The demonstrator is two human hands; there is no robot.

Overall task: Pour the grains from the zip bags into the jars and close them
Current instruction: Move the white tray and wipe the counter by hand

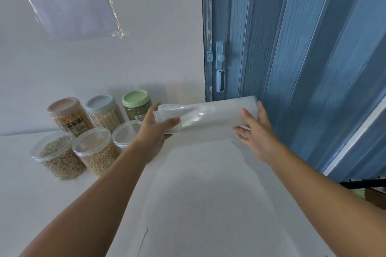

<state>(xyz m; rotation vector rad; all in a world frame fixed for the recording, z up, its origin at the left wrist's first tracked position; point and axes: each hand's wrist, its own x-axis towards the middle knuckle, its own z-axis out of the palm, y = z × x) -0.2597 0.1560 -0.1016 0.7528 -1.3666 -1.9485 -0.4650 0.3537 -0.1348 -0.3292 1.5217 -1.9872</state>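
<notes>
Leftward on the white table [208, 204], six clear jars stand in two rows close against one another. Back row: a jar with a pinkish lid [69, 115] holding yellow-brown grains, a jar with a pale blue lid [104, 110] holding pale tan grains, and a jar with a green lid [136, 104] holding dark green grains. Front row: a lidless jar [55, 156] of greyish-tan grains, a second lidless jar [96, 150] of rounder beige grains, and a third open jar [125, 133] whose contents cannot be made out, its right side hidden behind the left wrist. A stack of empty clear zip bags [208, 115], folded or rolled into a long bundle, is held level above the far part of the table, to the right of the jars and in front of a blue folding door [292, 48]. The left hand [154, 131] grips the bundle's left end, thumb on top and fingers curled beneath. The right hand [257, 131] rests against the right end with fingers spread and nearly straight, the thumb lying on the front face. How many bags make up the bundle cannot be told. A plastic-covered sheet [69, 0] is fixed to the white wall, its print too blurred to read and its top cut off by the frame edge.
</notes>
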